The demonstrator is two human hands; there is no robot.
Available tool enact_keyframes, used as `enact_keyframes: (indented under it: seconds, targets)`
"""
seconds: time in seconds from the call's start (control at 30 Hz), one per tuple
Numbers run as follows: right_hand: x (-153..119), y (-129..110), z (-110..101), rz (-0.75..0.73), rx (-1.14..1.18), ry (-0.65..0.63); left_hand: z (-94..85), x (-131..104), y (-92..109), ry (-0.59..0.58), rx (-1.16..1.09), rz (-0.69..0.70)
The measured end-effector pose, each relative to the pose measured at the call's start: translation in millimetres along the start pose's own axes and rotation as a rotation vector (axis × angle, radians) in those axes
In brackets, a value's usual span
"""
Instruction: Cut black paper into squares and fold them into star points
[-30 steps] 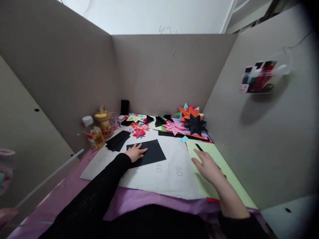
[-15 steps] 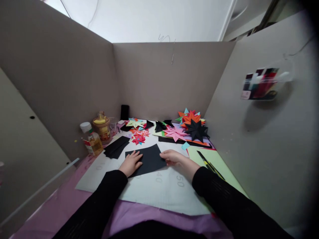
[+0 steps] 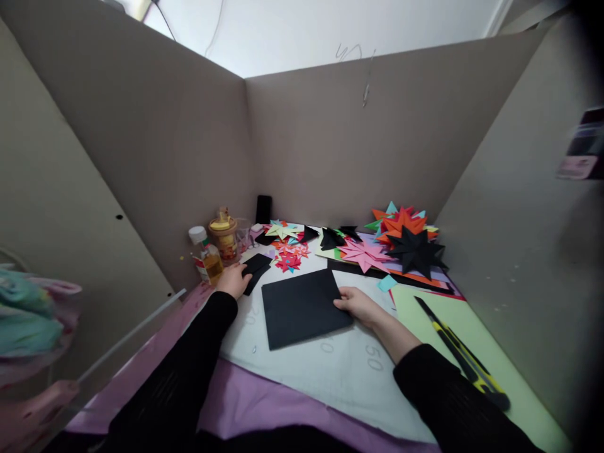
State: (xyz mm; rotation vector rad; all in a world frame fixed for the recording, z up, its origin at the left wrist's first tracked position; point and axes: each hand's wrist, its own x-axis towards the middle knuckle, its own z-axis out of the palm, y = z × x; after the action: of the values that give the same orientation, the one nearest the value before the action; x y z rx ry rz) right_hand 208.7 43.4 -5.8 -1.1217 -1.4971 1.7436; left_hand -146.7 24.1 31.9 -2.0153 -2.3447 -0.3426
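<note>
The left hand [image 3: 232, 280] has been shifted off the black sheet [image 3: 304, 308] and onto the black strips [image 3: 258, 265] near the left edge of the cloth-covered counter [image 3: 264, 396]; whether they are gripped or only touched cannot be told. The sheet, midway between the counter's side edges, is thus held by the right hand [image 3: 357, 304] alone, pinched at its right edge. Half a second ago it was also pressed by the left. The utility knife [image 3: 461, 352] is left untouched towards the counter's right edge.
</note>
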Motion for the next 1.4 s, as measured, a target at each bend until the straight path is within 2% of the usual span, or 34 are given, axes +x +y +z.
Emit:
enact_keyframes:
  seconds: [0.13, 0.33, 0.53, 0.67, 0.83, 0.9, 0.97, 1.07, 1.17, 1.3, 1.4]
  targets:
    - [-1.0, 0.1, 1.9, -0.041, 0.021, 0.010, 0.5, 15.5, -4.5, -0.161, 0.073, 0.000]
    - [0.5, 3.4, -7.9, -0.084, 0.017, 0.035, 1.4, 18.2, -1.9, -0.257, 0.128, 0.023]
    - [15.0, 12.5, -25.3, -0.263, 0.105, 0.242, 9.2, 20.4, 8.7, -0.267, 0.082, 0.043]
    - [18.5, 15.7, -28.7, -0.321, 0.185, 0.348, 3.3, 18.4, 11.9, -0.200, 0.006, 0.001]
    - [13.2, 11.2, -20.2, -0.305, 0.235, 0.313, -31.3, 13.1, 10.4, 0.018, -0.153, -0.092]
    - [11.9, 9.9, -17.1, -0.284, 0.240, 0.285, -44.6, 10.7, 18.5, 0.120, -0.264, -0.085]
    - [11.9, 9.7, -15.6, -0.273, 0.246, 0.280, -50.3, 7.0, 34.7, 0.151, -0.411, -0.016]
    - [12.4, 10.2, -16.1, -0.285, 0.256, 0.313, -40.8, -2.2, 67.2, 0.010, -0.634, 0.140]
    - [12.4, 9.9, -17.3, -0.315, 0.266, 0.349, -17.5, -13.3, 93.7, -0.107, -0.814, 0.206]
    - [13.0, 8.2, -17.4, -0.355, 0.320, 0.374, 10.1, -23.4, 107.4, -0.213, -1.039, 0.159]
    - [12.9, 5.3, -15.5, -0.389, 0.406, 0.378, 19.9, -25.2, 110.0, -0.147, -1.194, 0.071]
